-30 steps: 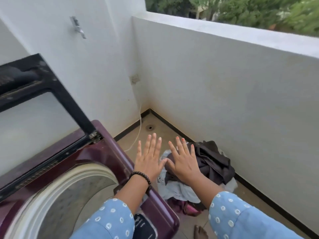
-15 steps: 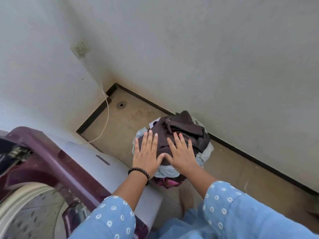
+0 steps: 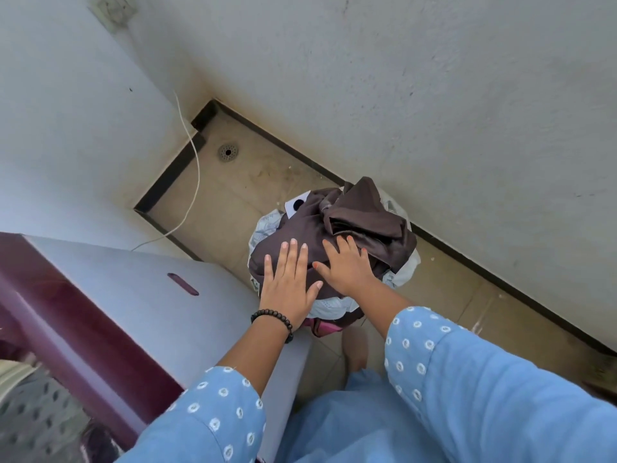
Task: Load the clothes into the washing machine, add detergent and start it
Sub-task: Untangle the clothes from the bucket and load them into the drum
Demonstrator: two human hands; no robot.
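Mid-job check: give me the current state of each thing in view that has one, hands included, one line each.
Left hand: open, fingers straight, over the dark brown garment; contact unclear.
Right hand: open, fingers spread, on the same garment.
Dark brown garment: crumpled, topmost on the pile.
Clothes pile: heaped on the floor beside the machine, not loaded.
Washing machine: perforated drum visible at lower left.
White cable: slack, trailing down the wall.

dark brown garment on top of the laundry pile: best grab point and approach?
Grip the bunched, folded ridge of the dark brown fabric garment at the far side of the heap, coming straight down from above. It lies topmost on the pile of clothes and its creases stand up, giving fingers something to close on. Both the left hand and right hand are spread flat over its smoother near part.
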